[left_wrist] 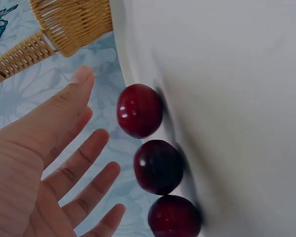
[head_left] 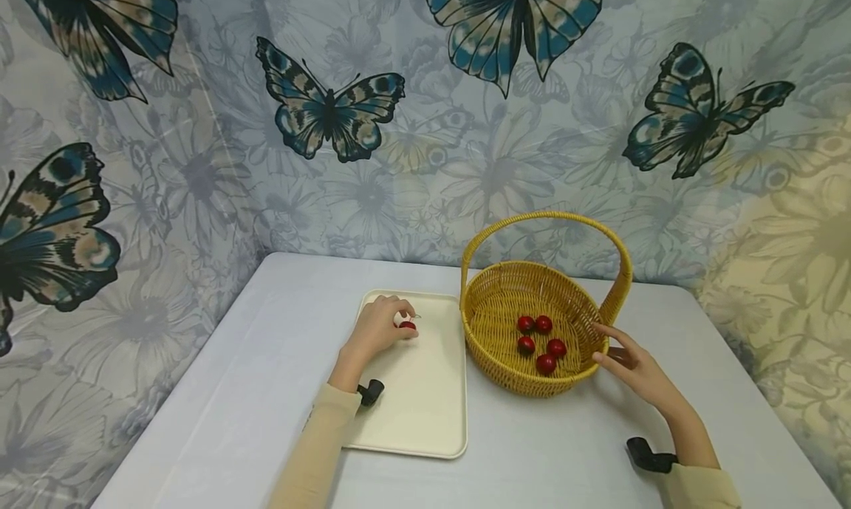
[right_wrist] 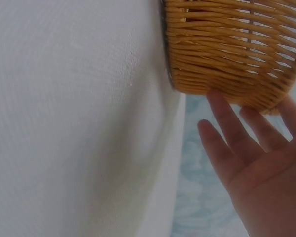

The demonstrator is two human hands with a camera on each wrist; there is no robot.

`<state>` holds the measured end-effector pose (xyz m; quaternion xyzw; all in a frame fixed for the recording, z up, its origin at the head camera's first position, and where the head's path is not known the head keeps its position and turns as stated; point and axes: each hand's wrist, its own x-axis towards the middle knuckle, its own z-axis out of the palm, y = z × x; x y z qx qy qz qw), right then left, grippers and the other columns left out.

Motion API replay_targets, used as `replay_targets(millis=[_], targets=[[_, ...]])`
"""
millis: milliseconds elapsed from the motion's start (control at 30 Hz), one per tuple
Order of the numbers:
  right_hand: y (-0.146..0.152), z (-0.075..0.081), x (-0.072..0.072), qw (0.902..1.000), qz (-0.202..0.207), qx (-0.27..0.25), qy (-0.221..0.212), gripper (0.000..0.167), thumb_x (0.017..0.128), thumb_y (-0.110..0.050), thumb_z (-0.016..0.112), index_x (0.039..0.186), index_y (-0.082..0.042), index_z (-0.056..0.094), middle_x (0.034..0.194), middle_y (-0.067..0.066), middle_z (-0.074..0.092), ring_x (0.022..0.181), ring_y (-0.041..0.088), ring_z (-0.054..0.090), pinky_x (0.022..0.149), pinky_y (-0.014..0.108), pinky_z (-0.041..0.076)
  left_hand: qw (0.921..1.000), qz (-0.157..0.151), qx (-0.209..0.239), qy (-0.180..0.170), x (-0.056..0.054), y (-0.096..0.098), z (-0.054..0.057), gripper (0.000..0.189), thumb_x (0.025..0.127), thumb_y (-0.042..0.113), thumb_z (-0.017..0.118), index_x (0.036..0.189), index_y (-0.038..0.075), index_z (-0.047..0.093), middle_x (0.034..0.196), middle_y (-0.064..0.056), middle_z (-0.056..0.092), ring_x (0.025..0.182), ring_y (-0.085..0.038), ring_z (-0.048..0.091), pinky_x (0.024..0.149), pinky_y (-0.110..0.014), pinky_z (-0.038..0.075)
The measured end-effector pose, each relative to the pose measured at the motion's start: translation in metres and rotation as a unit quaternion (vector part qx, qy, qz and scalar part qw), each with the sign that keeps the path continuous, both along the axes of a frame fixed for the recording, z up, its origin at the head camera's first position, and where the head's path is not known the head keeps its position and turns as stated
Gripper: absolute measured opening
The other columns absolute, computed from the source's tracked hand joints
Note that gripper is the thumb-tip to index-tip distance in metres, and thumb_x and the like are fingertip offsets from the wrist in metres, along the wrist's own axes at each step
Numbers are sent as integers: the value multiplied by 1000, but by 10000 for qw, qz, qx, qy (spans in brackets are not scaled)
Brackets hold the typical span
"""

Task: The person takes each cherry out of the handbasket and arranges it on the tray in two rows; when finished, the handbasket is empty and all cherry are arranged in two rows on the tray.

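Note:
In the head view my left hand [head_left: 380,328] hovers at the cream tray [head_left: 425,398], its thumb and fingers around a cherry-like dark red fruit [head_left: 408,325]. The left wrist view shows its fingers spread, apart from three round fruits lying in a row, the top one [left_wrist: 140,110] nearest the thumb. At the right side of the yellow wicker basket [head_left: 499,372], my right hand [head_left: 634,372] holds the rim, thumb and a fingertip over the edge. Other fingers touch the basket's outer wall [right_wrist: 232,49] in the right wrist view; the thumb is hidden there.
Several red fruits, one of them nearest the front [head_left: 546,364], lie inside the basket. Its tall arched handle [head_left: 552,215] rises over it. Tray and basket stand side by side on a white table [head_left: 532,450], with a butterfly-patterned cloth [head_left: 399,221] behind.

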<state>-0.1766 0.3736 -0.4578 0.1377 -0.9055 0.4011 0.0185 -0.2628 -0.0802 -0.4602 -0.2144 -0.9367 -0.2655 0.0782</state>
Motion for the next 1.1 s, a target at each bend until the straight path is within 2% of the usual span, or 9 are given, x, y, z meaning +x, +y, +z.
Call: replay_targets(millis=[267, 433, 700, 933, 1100], targets=[[1, -1, -1, 10000, 61, -54, 15, 56, 94, -16, 54, 144, -8, 31, 142, 25, 33, 101, -16, 44, 76, 16, 47, 9997, -224, 74, 64, 4, 4, 14, 31, 73, 35, 78, 97, 17, 69, 92, 0, 65, 93, -19, 55, 79, -37, 43], [1, -1, -2, 10000, 60, -61, 22, 55, 94, -16, 54, 144, -8, 31, 141, 26, 33, 100, -17, 43, 76, 16, 47, 9990, -372, 205, 169, 11, 10, 25, 28, 74, 35, 76, 96, 19, 68, 94, -2, 65, 90, -20, 54, 77, -34, 43], [0, 1, 0, 10000, 19, -38, -7, 55, 95, -17, 53, 144, -10, 31, 141, 26, 33, 100, -18, 42, 77, 16, 46, 9972, -538, 294, 421, 22, 26, 37, 22, 78, 33, 73, 96, 22, 67, 90, 7, 61, 90, -17, 54, 74, -31, 44], [1, 2, 0, 10000, -1, -9, -4, 55, 95, -17, 54, 144, -11, 31, 142, 24, 33, 100, -16, 43, 77, 16, 46, 9946, -810, 559, 335, 30, 46, 40, 21, 83, 31, 69, 99, 19, 66, 96, 3, 62, 95, -12, 53, 78, -28, 47], [0, 0, -1, 10000, -30, 5, -44, 55, 95, -19, 54, 144, -11, 31, 142, 24, 33, 99, -17, 43, 77, 16, 46, 9899, -1206, 660, 340, 36, 61, 38, 22, 85, 29, 67, 102, 16, 66, 98, -1, 63, 93, -12, 53, 80, -26, 47]])
